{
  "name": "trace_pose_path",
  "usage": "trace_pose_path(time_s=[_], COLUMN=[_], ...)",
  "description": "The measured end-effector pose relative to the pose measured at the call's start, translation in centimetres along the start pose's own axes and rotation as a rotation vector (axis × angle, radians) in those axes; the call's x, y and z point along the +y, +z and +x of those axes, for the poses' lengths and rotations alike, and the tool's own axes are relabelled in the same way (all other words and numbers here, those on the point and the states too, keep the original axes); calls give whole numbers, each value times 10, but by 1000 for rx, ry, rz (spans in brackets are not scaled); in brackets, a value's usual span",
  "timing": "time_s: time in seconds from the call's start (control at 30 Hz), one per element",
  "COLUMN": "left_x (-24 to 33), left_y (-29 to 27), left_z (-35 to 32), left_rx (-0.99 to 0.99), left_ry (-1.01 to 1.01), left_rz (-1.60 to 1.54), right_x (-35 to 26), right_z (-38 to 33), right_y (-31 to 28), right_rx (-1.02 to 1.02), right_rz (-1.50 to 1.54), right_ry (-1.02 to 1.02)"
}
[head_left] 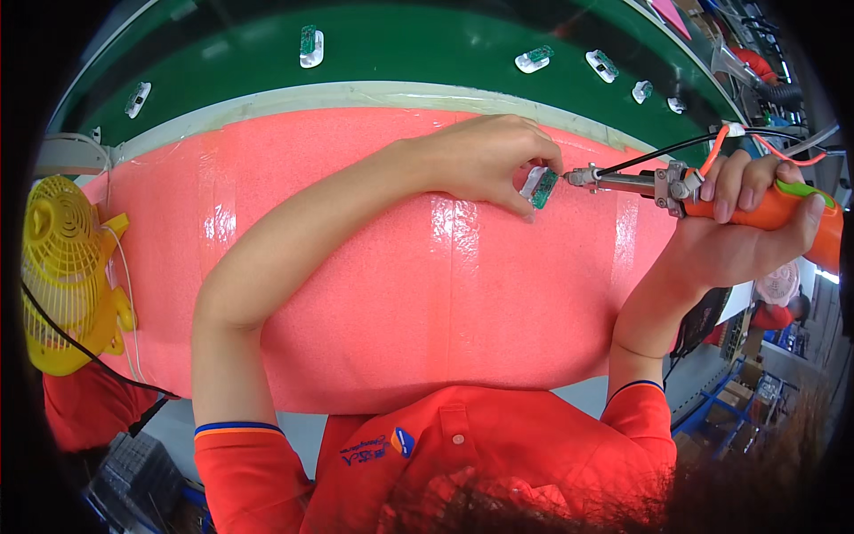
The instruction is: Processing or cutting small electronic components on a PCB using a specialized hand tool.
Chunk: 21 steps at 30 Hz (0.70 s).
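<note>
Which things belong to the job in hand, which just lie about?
In the job:
Circuit board part, in left hand
Orange-handled tool, likely soldering gun, in right hand
Pink foam mat underneath

Apparently just about:
Yellow fan
Similar parts on green surface, possibly related

Bright light leaves white glare on the clear tape (pixel 455 233); the fisheye rim curves into black.

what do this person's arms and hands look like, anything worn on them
The left hand and right hand show no gloves, and no watch or bracelet is visible. Both arms are bare below short red sleeves: the left sleeve ends in a dark blue and orange trim, and the right sleeve shows a dark blue edge.
</note>
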State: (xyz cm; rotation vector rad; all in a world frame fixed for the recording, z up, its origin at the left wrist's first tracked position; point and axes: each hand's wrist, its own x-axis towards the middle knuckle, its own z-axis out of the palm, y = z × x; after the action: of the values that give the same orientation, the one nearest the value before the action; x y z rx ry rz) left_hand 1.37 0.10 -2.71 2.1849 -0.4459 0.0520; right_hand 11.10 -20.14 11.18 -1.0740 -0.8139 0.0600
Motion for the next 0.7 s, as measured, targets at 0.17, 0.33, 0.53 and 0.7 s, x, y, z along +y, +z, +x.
trace_pose_path(time_s=[0.17, 0.33, 0.53, 0.7], left_x=[-2, -1, 5, -4], left_y=[4, 7, 2, 6], left_z=[-1, 0, 4, 1], left_rx=[47, 53, -4, 124], left_ry=[35, 7, -70, 48], left_rz=[10, 10, 14, 102], right_x=[5, 9, 13, 1], right_z=[0, 1, 9, 2], right_y=[1, 11, 16, 5], right_rx=[-15, -70, -16, 3], right_rz=[-30, 20, -23, 35], right_ry=[-28, 9, 59, 5])
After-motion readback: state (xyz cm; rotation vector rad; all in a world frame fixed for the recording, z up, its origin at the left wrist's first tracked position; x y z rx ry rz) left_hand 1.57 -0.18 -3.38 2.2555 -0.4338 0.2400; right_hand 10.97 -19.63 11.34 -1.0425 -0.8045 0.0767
